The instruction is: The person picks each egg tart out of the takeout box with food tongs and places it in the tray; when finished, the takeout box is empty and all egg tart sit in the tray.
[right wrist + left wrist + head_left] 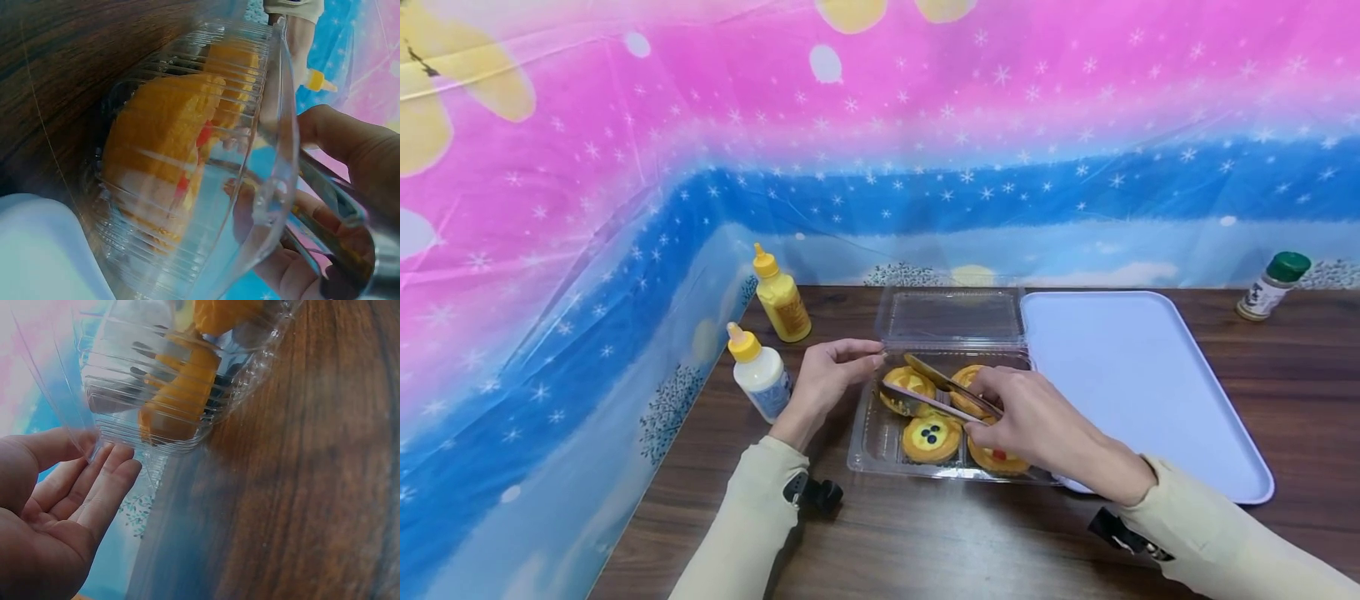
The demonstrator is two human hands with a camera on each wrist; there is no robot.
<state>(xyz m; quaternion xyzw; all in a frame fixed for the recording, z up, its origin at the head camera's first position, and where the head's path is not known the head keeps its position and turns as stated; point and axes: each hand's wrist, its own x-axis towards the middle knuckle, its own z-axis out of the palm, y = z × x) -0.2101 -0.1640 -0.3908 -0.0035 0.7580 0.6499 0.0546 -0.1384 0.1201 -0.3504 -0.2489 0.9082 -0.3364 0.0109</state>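
Note:
My left hand (823, 379) pinches the left back corner of a clear plastic container (868, 462) between thumb and fingertips. In the left wrist view, the thumb (59, 447) lies against that plastic edge. Metal tongs (917, 402) are gripped in my right hand (1037, 417), which hovers over the container's right half. Their tips reach the back left tart (912, 382); whether they touch it I cannot tell. Nearer the front sits a tart with dark berries (930, 454). A tart with red topping (992, 462) and another tart (967, 375) are partly hidden by the right hand.
The container's lid (951, 317) lies folded back. A pale tray (1127, 375) is at the right, with a green-capped shaker (1270, 287) beyond it. A yellow bottle (784, 304) and a white bottle (763, 383) stand left. A patterned cloth (925, 192) backs the wooden table.

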